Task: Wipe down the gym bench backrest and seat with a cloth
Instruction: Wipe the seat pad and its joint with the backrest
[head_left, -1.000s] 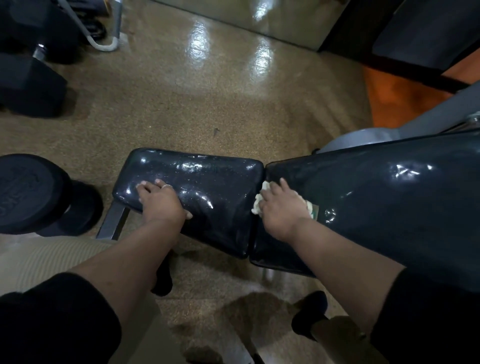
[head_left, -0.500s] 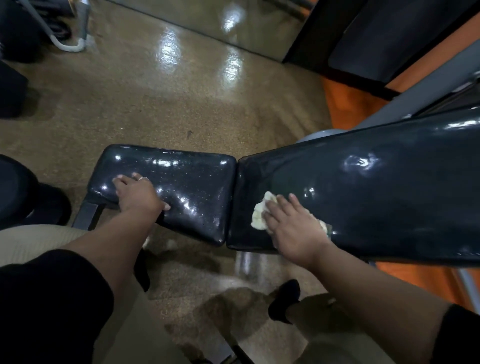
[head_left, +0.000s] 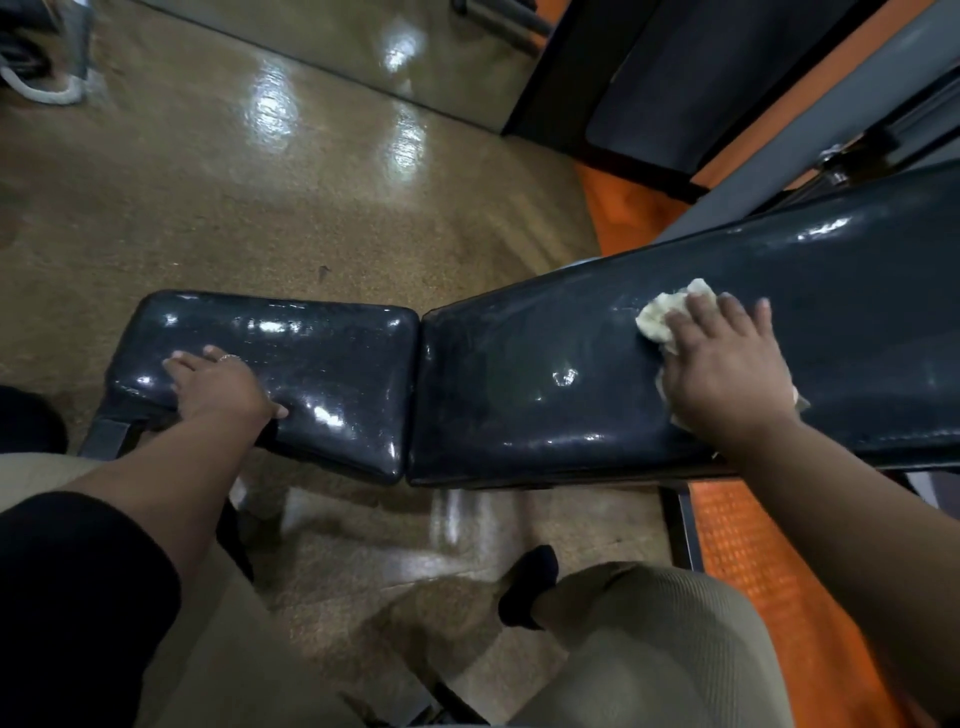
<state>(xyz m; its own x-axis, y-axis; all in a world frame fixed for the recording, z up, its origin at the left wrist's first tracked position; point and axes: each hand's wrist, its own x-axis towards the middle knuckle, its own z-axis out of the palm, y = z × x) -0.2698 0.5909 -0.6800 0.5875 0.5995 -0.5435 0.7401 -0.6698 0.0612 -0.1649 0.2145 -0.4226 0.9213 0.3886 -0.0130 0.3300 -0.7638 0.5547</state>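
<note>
R hand (head_left: 727, 374) flat, fingers straight, pressing pale cloth (head_left: 662, 317) on black backrest (head_left: 545, 384). L hand (head_left: 218, 387) flat on seat (head_left: 322, 353), holding nothing.

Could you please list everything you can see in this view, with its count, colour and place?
seat pad: one, glossy black, left of centre.
backrest pad: one, glossy black, rising to the right, end to end with the seat pad.
cloth: one, off-white, on the backrest pad under the right hand.
bench frame: grey metal, showing under the seat pad's left end.
floor: tan, speckled, shiny.
floor mat: orange, right side.
shoe: one in clear view, dark, below the bench.
trousers: beige, bottom edge.
sleeve: black, lower left.
left hand: flat on the seat pad, a ring on one finger.
right hand: fingers straight, pressing the cloth.
</note>
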